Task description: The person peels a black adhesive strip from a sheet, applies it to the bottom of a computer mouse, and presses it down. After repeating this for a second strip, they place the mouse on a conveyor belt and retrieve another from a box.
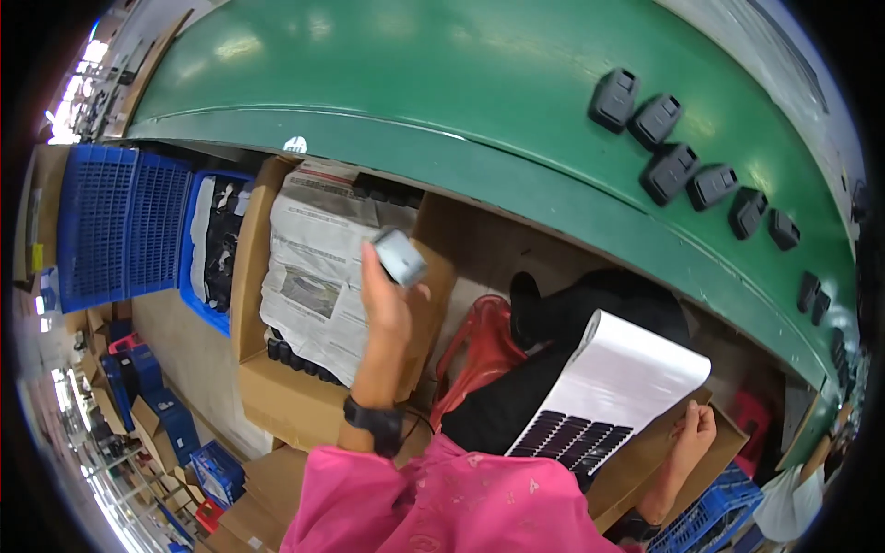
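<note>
Grey casing (399,255) up in the left hand (385,300), pinched at the fingertips above the newspaper-lined cardboard box (277,369); right hand (693,433) curls shut on the edge of a sticker sheet (613,387) across the lap, dark casings (670,172) lined along the green conveyor belt (415,101)

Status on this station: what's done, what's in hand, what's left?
Done: a row of dark parts sits on the green conveyor. In hand: left hand lifts a small grey part; right hand steadies a sticker sheet. Left: more dark parts in the newspaper-lined carton.
</note>
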Tool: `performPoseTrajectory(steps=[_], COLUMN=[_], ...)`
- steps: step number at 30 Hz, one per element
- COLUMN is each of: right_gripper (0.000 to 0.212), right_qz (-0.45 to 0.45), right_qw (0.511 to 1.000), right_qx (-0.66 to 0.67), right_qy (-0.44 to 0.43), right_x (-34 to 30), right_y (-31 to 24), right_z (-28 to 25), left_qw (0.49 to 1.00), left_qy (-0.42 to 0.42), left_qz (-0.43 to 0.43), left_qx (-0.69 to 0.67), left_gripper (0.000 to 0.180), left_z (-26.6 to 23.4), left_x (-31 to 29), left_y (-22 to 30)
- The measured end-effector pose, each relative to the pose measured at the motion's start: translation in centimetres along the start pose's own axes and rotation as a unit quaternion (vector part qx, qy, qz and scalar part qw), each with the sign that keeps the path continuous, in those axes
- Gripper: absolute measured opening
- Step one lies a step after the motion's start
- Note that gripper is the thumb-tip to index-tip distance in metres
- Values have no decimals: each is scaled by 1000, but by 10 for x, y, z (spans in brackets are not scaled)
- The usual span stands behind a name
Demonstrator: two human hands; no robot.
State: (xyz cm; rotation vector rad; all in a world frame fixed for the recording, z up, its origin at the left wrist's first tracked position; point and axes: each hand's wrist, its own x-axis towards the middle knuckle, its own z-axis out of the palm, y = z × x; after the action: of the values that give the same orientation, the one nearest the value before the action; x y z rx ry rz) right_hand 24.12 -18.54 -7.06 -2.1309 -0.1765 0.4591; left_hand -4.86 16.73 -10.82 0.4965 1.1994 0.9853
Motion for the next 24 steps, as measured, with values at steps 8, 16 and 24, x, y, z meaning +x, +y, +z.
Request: performPoseTrajectory(steps=[8, 16, 24], right_gripper=[27, 29, 25], right_qz=[22, -34, -182], right_qw=[999, 994, 960], right_qx=[-26, -95, -190], right_qy=[39, 50, 97], right_x=[44, 77, 61], right_y=[40, 39, -64], right_z=[-19, -46, -1], left_qw=[751, 654, 668], left_qy=[199, 110, 68], left_qz=[305, 448, 418], left_qx=[551, 600, 612], left_gripper=[34, 22, 25], left_z=[-132, -166, -231], left_x=[233, 319, 348], left_y=[10, -37, -57])
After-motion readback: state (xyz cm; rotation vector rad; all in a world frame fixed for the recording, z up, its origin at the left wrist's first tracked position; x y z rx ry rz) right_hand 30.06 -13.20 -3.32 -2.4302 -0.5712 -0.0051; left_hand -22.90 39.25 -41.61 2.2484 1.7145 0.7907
